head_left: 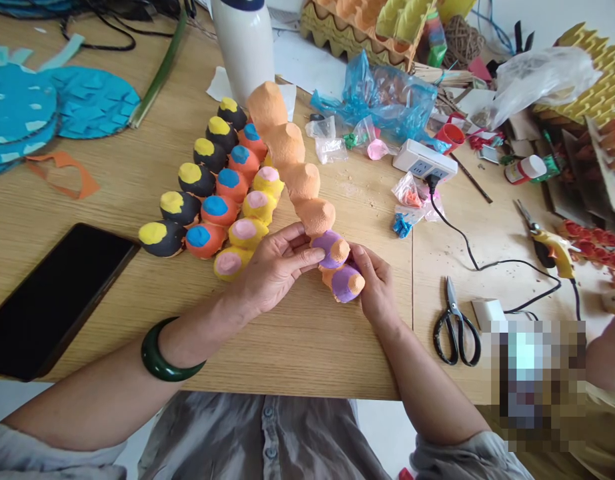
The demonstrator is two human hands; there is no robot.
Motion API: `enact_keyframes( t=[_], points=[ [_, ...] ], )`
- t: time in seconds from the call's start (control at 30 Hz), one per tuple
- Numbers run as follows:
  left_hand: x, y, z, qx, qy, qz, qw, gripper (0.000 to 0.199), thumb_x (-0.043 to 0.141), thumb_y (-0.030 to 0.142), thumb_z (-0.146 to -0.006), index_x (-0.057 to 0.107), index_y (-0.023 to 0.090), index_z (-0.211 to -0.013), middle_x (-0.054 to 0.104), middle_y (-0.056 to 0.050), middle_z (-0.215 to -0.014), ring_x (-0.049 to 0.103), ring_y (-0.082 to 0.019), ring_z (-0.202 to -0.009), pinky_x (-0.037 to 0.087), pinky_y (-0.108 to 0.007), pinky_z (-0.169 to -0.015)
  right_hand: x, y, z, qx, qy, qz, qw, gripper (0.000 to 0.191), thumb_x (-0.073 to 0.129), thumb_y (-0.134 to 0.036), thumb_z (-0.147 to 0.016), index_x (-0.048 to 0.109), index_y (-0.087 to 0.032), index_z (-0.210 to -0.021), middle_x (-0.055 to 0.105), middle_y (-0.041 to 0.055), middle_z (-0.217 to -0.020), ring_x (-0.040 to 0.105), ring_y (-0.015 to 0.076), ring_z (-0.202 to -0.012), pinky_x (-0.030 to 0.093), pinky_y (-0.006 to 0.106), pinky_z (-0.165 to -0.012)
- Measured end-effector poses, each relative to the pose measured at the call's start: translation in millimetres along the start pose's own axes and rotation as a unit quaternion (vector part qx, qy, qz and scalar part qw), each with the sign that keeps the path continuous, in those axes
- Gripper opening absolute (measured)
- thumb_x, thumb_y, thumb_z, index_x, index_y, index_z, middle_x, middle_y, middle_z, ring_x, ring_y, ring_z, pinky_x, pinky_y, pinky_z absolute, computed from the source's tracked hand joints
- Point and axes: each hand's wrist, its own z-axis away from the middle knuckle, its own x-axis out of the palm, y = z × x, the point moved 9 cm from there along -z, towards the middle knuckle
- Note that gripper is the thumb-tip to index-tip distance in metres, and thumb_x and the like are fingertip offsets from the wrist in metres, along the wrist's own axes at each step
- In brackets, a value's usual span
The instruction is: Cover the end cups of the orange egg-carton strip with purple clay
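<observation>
A strip of peach-orange egg-carton cups slants up and away from me over the table. Purple clay wraps the two cups at its near end, leaving their orange tips bare. My left hand grips the strip from the left, its thumb pressed on the upper purple cup. At the lower right, my right hand pinches the near end, some fingertips hidden behind it. Left of the strip lie rows of finished cups: black with yellow tops, orange with blue tops, and yellow with pink tops.
A black phone lies at left, below blue paper discs. Behind the strip stands a white bottle. To the right are scissors, a power strip, a yellow glue gun and clay bags. Another person sits at far right.
</observation>
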Motion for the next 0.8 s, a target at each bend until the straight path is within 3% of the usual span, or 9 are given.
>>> enact_keyframes(
  t=[0.2,0.33,0.53,0.67,0.8],
  points=[
    [7.0,3,1,0.002,-0.034,0.038,0.999,0.019,0.085,0.025,-0.088,0.079,0.021,-0.106,0.077,-0.002,-0.102,0.073,-0.019,-0.099,0.059,-0.03,-0.091,3,-2,3,0.02,-0.006,-0.02,1.0,0.051,0.068,-0.066,-0.096,0.067,-0.022,-0.072,0.063,-0.0005,-0.071,0.06,0.0162,-0.073,0.051,0.029,-0.071],
    [12.6,4,2,-0.023,-0.043,0.053,0.997,0.021,0.085,0.027,-0.086,0.077,0.019,-0.104,0.075,-0.004,-0.101,0.072,-0.021,-0.098,0.06,-0.031,-0.087,11,-3,4,0.032,-0.036,-0.031,0.998,0.052,0.07,-0.07,-0.093,0.067,-0.021,-0.075,0.061,-0.0016,-0.069,0.051,0.0133,-0.064,0.046,0.028,-0.064],
    [7.4,-5,3,-0.061,-0.008,0.056,0.997,0.022,0.09,0.029,-0.084,0.077,0.018,-0.1,0.075,-0.003,-0.098,0.071,-0.018,-0.094,0.058,-0.027,-0.079,16,-2,7,0.036,-0.042,-0.012,0.998,0.054,0.067,-0.073,-0.093,0.065,-0.022,-0.073,0.056,-0.0028,-0.066,0.045,0.0125,-0.061,0.043,0.028,-0.06],
    [2.9,-13,0,-0.072,-0.016,0.079,0.994,0.025,0.091,0.026,-0.084,0.08,0.018,-0.105,0.079,-0.003,-0.102,0.072,-0.016,-0.094,0.058,-0.026,-0.083,10,-2,8,0.047,-0.007,-0.014,0.999,0.054,0.064,-0.072,-0.095,0.067,-0.024,-0.072,0.06,-0.0016,-0.066,0.051,0.0148,-0.063,0.05,0.03,-0.065],
    [0.2,-9,-2,-0.053,-0.015,0.069,0.996,0.026,0.093,0.022,-0.082,0.081,0.019,-0.105,0.081,-0.003,-0.103,0.074,-0.016,-0.098,0.058,-0.025,-0.086,10,1,8,0.078,-0.026,-0.054,0.995,0.06,0.058,-0.081,-0.094,0.077,-0.025,-0.083,0.074,0.0034,-0.079,0.065,0.0197,-0.072,0.057,0.036,-0.075]
  ],
)
